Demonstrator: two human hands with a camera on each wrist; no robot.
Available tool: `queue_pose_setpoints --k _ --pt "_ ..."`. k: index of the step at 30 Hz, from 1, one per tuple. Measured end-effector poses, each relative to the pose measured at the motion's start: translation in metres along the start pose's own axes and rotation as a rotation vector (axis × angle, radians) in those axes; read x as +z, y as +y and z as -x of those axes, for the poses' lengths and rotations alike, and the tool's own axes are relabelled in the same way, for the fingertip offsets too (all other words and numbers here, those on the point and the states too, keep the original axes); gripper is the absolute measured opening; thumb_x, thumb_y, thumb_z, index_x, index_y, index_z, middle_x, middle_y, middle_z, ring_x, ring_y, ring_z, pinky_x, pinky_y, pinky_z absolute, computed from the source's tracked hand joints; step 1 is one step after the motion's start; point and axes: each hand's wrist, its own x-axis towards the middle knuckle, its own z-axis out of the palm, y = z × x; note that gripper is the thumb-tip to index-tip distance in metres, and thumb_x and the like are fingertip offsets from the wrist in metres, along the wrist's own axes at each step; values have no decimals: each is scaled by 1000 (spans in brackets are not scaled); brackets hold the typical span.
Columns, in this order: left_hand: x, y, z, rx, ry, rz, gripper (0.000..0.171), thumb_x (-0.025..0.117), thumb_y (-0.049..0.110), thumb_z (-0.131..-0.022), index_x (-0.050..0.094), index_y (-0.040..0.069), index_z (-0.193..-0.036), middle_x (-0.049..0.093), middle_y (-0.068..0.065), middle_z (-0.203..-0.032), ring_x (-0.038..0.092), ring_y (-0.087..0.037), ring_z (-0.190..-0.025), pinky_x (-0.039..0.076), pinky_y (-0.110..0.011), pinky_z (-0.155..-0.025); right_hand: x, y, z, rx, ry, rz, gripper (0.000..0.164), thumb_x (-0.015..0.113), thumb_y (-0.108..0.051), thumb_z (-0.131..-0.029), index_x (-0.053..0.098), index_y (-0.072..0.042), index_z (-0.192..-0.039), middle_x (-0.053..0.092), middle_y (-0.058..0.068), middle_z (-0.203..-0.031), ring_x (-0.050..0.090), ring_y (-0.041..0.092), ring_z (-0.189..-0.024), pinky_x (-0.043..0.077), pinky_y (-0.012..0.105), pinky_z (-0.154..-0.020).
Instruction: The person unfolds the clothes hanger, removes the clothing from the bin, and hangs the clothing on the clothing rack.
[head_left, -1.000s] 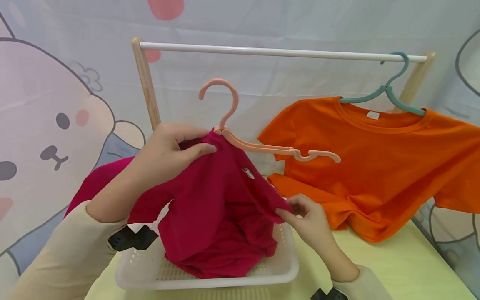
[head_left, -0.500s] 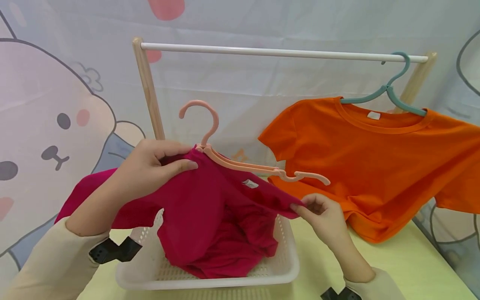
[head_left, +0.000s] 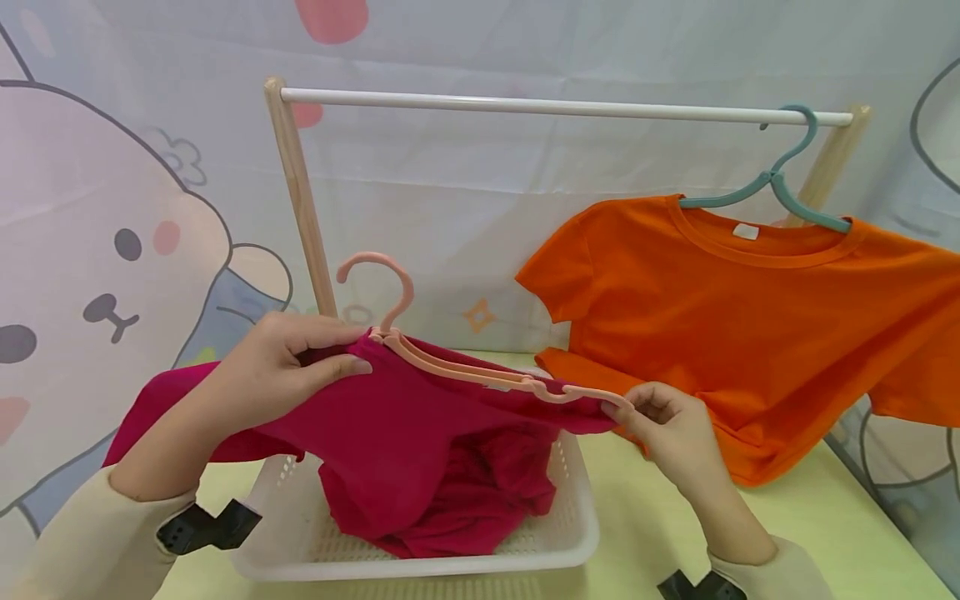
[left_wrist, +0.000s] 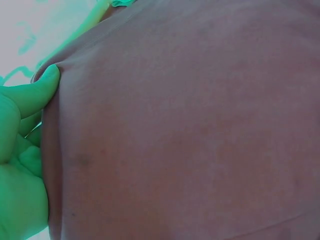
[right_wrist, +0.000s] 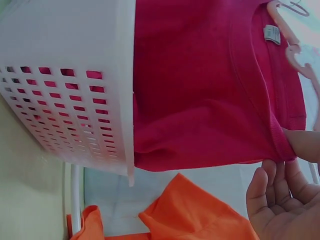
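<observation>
A magenta T-shirt [head_left: 390, 425] hangs between my hands, its lower part bunched in the white basket [head_left: 420, 568]. My left hand [head_left: 270, 367] pinches its neckline beside the neck of a peach hanger [head_left: 457, 372], whose left arm is hidden inside the shirt. The hanger's right arm lies along the neck opening, outside the cloth. My right hand [head_left: 671, 429] pinches the right side of the neckline by that arm's tip; whether it touches the tip I cannot tell. In the left wrist view the thumb [left_wrist: 37, 95] presses the cloth; a white label [right_wrist: 272, 34] shows in the right wrist view.
Behind the basket stands a rack with a white rail [head_left: 525, 105] and wooden posts [head_left: 300, 192]. At its right end an orange T-shirt [head_left: 720, 325] hangs on a teal hanger [head_left: 798, 200], its hem reaching the pale yellow table [head_left: 817, 533]. A printed curtain backs everything.
My left hand has moved down and left with the hanger and shirt neck. My right hand has moved rightward, stretching the neckline, and the hanger's right tip has come down to it.
</observation>
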Motion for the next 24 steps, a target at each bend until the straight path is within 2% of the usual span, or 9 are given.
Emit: queue_pose_setpoints --k 5,14,19,24 --pt "0 -6 6 8 10 -17 33 73 -8 -79 71 -2 -111 73 -6 -96 64 -5 -74 54 -18 -59 -4 -3 0 -9 -3 15 16 73 -8 -85 62 4 -89 63 -8 -70 55 9 -61 46 23 -48" --pt "2 -11 11 12 31 -60 36 74 -8 -78 70 -2 -113 73 -8 -98 65 -4 -80 56 -19 -63 -10 -8 -2 -26 11 138 16 72 -10 -85 61 1 -84 61 -1 -70 54 12 -62 46 23 -51" --pt "4 -13 13 37 52 -91 35 75 -9 -75 71 -2 -109 73 -8 -96 66 -4 -81 56 -18 -64 -13 -12 -2 -26 -7 140 17 72 -12 -85 60 1 -83 57 -3 -66 52 12 -62 45 23 -51" --pt "8 -14 12 58 69 -126 34 77 -8 -74 73 -1 -107 73 -5 -92 63 -4 -75 53 -16 -60 -10 -16 -2 -22 -27 73 20 72 -13 -87 57 0 -85 55 0 -64 53 13 -59 45 23 -50"
